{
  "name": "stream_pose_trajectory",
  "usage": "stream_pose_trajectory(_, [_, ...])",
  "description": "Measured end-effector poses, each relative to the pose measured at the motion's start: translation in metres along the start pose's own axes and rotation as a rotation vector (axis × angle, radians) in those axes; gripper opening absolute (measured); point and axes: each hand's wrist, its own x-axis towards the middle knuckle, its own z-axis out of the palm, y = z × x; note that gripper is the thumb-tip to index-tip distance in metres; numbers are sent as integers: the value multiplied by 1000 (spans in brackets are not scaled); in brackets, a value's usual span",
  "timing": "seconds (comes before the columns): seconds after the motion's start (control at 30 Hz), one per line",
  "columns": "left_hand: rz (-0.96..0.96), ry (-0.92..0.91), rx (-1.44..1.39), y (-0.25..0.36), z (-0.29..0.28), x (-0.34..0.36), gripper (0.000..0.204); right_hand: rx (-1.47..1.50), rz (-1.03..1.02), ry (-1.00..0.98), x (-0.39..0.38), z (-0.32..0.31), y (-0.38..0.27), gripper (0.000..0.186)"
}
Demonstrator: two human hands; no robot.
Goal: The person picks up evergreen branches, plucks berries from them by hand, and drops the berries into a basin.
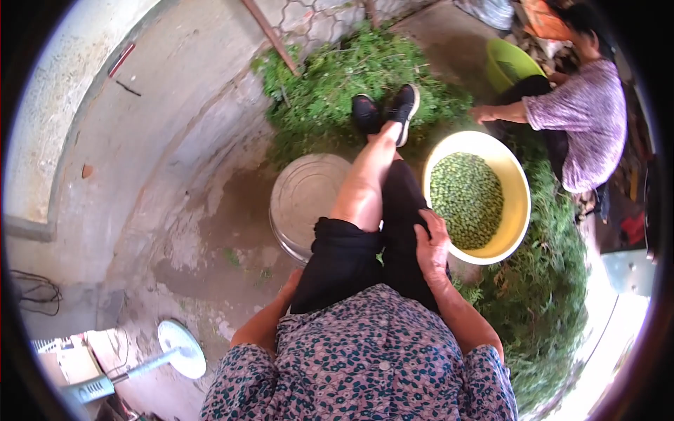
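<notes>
My right hand (433, 245) lies flat on my right thigh, fingers extended, holding nothing visible. Just beyond it on the right is a large yellow tub (518, 210), partly filled with small round green fruits or pods (465, 200). My left hand (289, 284) hangs beside my left thigh, near a round silver metal pot or drum (309, 193); its fingers are mostly hidden. My legs stretch forward, crossed near the ankles, with the shoes by the leafy branches.
Cut leafy green branches (344, 74) are heaped ahead, and more (540, 302) lie to the right. A person (579, 126) sits at the far right by a lime-green basin (497, 59), one hand over the greenery. A pedestal fan (109, 384) stands at the lower left.
</notes>
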Motion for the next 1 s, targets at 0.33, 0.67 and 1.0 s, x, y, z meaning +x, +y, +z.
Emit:
stream_pose_trajectory(0.33, [417, 689, 193, 244, -184, 171, 35, -196, 50, -66, 26, 6, 5, 31])
stream_pose_trajectory(0.67, [433, 584, 806, 293, -217, 253, 43, -265, 109, -134, 40, 14, -2, 27])
stream_pose_trajectory(1.0, [449, 596, 717, 280, -218, 234, 41, -357, 115, -138, 44, 10, 0, 27])
